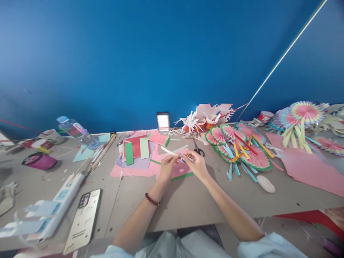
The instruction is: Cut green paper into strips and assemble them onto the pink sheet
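Note:
A narrow white paper strip (pixel 168 151) slants up and left from the fingertips of both my hands, over pink paper sheets (pixel 159 175). My left hand (pixel 169 166) pinches it between thumb and forefinger. At the strip's near end my right hand (pixel 196 164) is closed too, fingertips almost meeting the left ones; the exact spot it grips is partly hidden. Green strips (pixel 182 176) lie under and around the hands. Black-handled scissors (pixel 199 151) rest just beyond my right hand. To the left are a dark green paper piece (pixel 129 154) and a pale green one (pixel 144 148).
Pleated paper fans (pixel 242 143) are heaped to the right, near a white computer mouse (pixel 266 184). Cups with white strips (pixel 200 123) stand by the blue wall. A bottle (pixel 77 130), a power strip (pixel 60 204) and a phone (pixel 84 218) occupy the left.

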Motion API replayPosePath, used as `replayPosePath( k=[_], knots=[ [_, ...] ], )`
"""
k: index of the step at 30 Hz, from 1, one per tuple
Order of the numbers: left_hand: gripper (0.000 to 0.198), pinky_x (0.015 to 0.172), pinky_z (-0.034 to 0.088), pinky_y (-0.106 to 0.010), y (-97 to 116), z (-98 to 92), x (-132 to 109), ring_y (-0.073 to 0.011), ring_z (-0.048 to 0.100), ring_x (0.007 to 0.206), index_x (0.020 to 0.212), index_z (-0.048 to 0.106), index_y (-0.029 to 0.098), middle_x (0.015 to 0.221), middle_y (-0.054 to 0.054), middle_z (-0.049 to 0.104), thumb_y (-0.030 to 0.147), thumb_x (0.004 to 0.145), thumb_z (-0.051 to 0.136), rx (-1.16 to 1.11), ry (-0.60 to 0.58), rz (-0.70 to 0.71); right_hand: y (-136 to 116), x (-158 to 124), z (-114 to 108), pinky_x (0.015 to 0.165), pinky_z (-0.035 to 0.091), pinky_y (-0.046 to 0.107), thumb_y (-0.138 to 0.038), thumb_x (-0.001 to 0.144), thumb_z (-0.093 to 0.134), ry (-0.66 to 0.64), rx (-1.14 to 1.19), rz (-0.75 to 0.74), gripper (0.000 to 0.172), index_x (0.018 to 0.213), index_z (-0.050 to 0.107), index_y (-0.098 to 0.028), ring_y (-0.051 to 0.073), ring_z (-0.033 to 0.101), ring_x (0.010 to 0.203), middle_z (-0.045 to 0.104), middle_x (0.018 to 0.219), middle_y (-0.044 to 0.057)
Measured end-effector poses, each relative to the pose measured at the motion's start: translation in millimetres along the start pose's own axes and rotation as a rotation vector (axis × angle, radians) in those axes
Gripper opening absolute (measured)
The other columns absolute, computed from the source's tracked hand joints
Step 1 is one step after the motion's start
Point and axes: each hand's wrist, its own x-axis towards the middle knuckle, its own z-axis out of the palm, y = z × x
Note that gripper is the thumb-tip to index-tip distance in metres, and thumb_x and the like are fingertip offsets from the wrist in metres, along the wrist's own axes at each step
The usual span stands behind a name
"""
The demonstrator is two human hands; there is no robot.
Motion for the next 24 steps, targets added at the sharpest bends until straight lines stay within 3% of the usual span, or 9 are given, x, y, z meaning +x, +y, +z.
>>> replayPosePath(
  k=[7,17,24],
  knots=[
    [0.027,0.07,0.045,-0.029,2.9,0.8,-2.4,-0.0148,0.054,0.065,0.07,0.076,0.018,0.066,-0.003,0.066,0.045,0.072,0.075,0.003,-0.005,-0.007,1.3,0.2,0.9,0.063,0.048,0.026,-0.036,0.081,0.059,0.009,-0.004,-0.023,0.018,0.077,0.065,-0.019,0.016,0.062,0.066,0.069,0.074,0.003],
    [0.028,0.071,0.049,-0.03,3.7,2.2,-1.6,-0.0178,0.06,0.07,0.076,0.078,0.018,0.082,-0.007,0.075,0.046,0.073,0.073,0.025,-0.011,0.073,-2.5,-1.6,1.2,0.061,0.047,0.025,-0.036,0.081,0.058,0.006,-0.001,-0.014,0.019,0.076,0.064,-0.018,0.015,0.06,0.062,0.065,0.068,0.001],
    [0.03,0.068,0.047,-0.029,7.1,2.9,-4.6,-0.0174,0.06,0.07,0.071,0.075,0.017,0.069,-0.005,0.068,0.047,0.073,0.074,0.003,0.007,0.06,-5.3,-1.6,0.9,0.06,0.045,0.025,-0.038,0.083,0.056,-0.025,-0.03,-0.047,0.023,0.078,0.065,-0.017,0.014,0.055,0.06,0.066,0.068,0.002]
  ],
)
